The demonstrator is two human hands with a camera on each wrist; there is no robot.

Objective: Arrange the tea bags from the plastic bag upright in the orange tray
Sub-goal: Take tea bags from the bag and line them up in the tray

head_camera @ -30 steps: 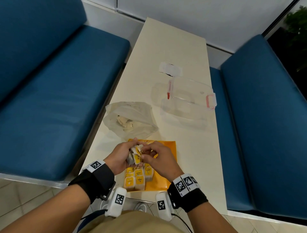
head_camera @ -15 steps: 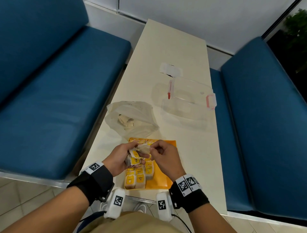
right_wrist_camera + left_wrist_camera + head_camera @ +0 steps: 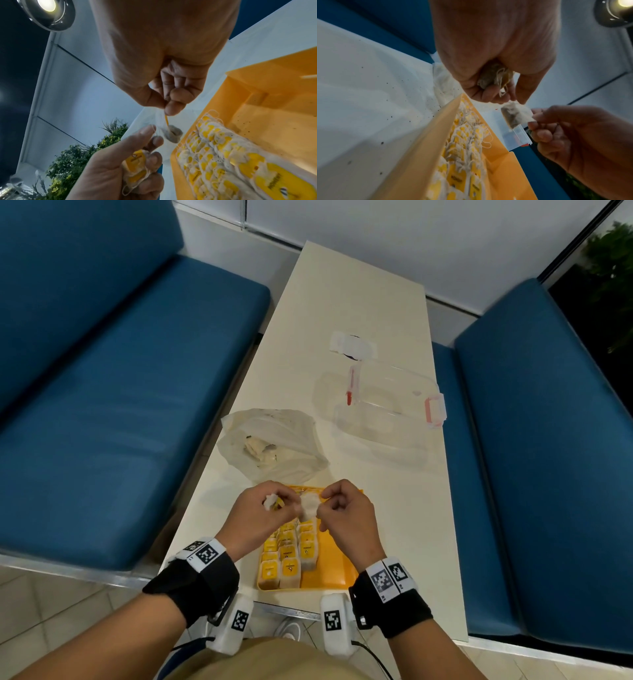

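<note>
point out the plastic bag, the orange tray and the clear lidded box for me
plastic bag (image 3: 274, 445): head view, on its crumpled middle.
orange tray (image 3: 329, 575): head view, on its bare floor right of the tea bags.
clear lidded box (image 3: 394, 402): head view, on its transparent lid.

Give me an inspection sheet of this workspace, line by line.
Surface: cream table, dark specks near the tray.
Job's things: orange tray with upright tea bags filling its left side; plastic bag holding a few more.
Clutter: clear lidded box; small white packet.
Grippers: left hand grips a bunch of bags; right hand pinches a single tea bag.
Cables: black lead below the right wrist.
Surroundings: blue benches, plant.
</note>
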